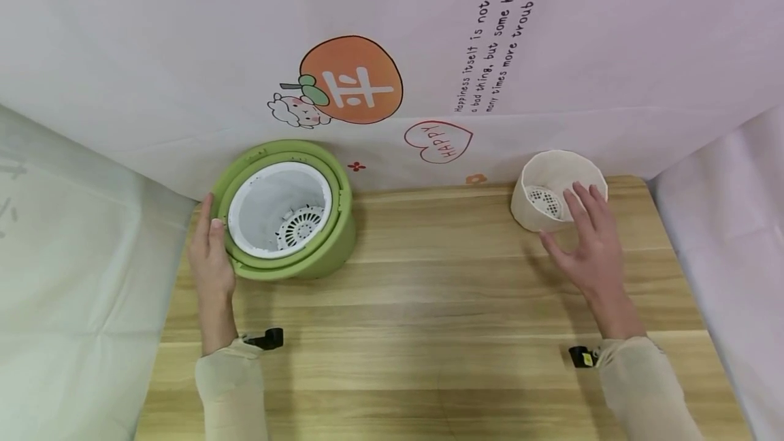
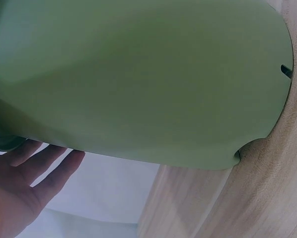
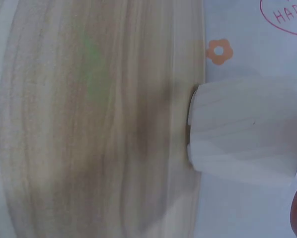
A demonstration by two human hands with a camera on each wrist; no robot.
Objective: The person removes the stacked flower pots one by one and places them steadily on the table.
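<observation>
A round green flowerpot [image 1: 333, 250] stands at the left back of the table, with a white inner pot [image 1: 254, 199] nested in it; slots show in the inner pot's base. My left hand [image 1: 211, 260] lies along its left side, and in the left wrist view the extended fingers [image 2: 56, 176] meet the green wall just under the rim. At the right back stands a small cream flowerpot [image 1: 528, 203] with a perforated bottom. Over its near right rim my right hand [image 1: 593, 250] is spread, thumb apart from the fingers. The right wrist view catches only a bit of this hand beside the pot.
Both pots stand on a wood-grain table [image 1: 429, 318], close to its back edge. Behind it hangs a white printed cloth [image 1: 245, 73] with orange fruit drawings and lettering. Pale cloth [image 1: 67, 257] hangs on the left side, and more on the right. Each wrist wears a small black camera.
</observation>
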